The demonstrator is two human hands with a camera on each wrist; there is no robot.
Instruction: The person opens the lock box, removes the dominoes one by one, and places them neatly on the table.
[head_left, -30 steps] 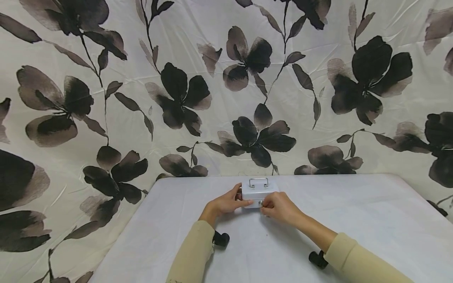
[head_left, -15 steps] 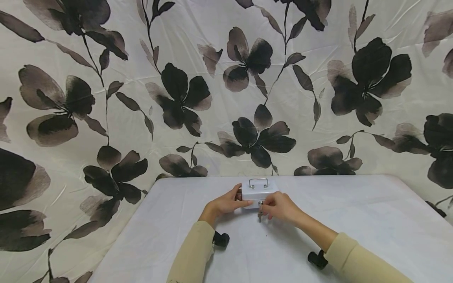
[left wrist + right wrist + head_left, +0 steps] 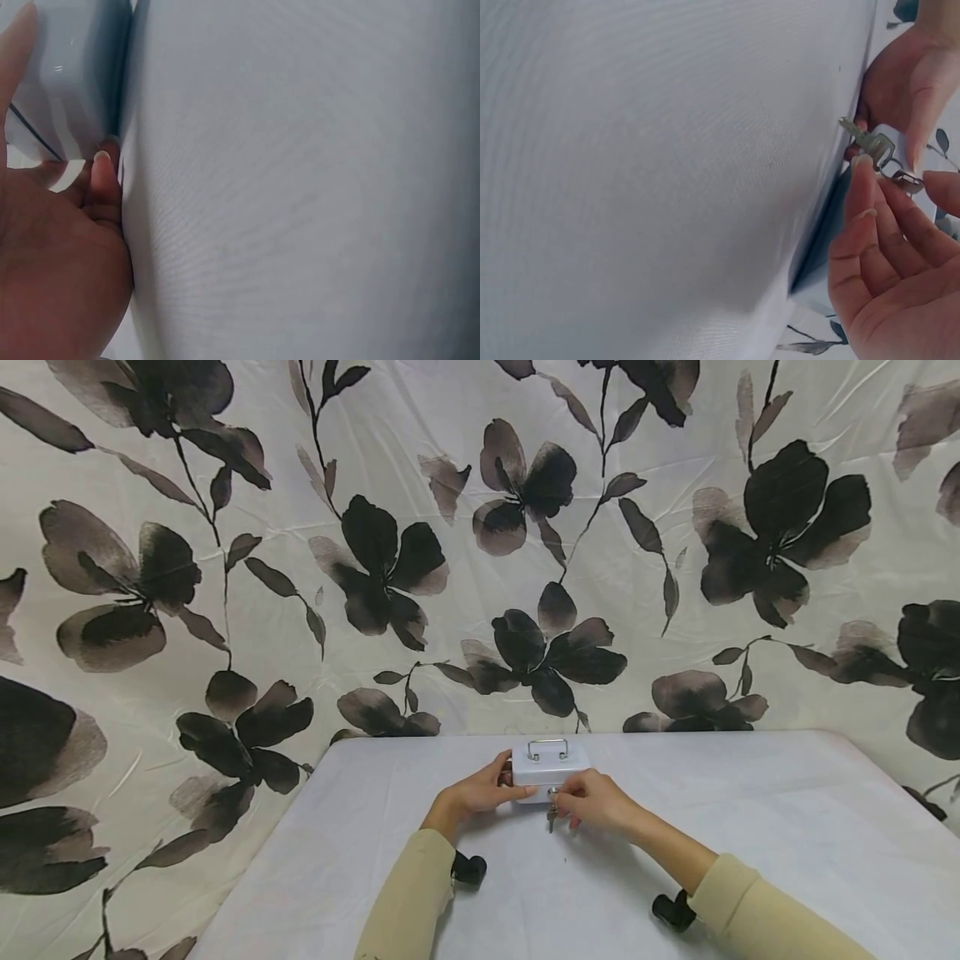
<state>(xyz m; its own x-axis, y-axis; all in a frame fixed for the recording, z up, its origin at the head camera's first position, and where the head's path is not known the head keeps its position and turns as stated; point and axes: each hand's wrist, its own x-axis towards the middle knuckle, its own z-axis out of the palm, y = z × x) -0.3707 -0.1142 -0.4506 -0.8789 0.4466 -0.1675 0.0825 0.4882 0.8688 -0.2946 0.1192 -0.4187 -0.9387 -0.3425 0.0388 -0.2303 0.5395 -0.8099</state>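
Observation:
A small white cash box (image 3: 531,767) with a wire handle (image 3: 547,741) on its lid stands near the far edge of the table, lid down. My left hand (image 3: 480,790) holds its left end, thumb along the front face and fingers at the side; the left wrist view shows those fingertips low by the box (image 3: 64,67). At the front lock, my right hand (image 3: 596,801) pinches the head of a key (image 3: 908,181) between thumb and forefinger. From that key's ring dangles a second key (image 3: 867,139). The key's blade is hidden.
A white cloth covers the table (image 3: 720,810). Right behind it hangs a floral curtain (image 3: 420,693). Black wrist cameras sit under both sleeves, the left camera (image 3: 470,869) and the right camera (image 3: 673,911) close over the cloth.
Since a second ago, the dangling key has come into view below my right fingers, which have shifted slightly at the lock. My left hand and the cash box have stayed put.

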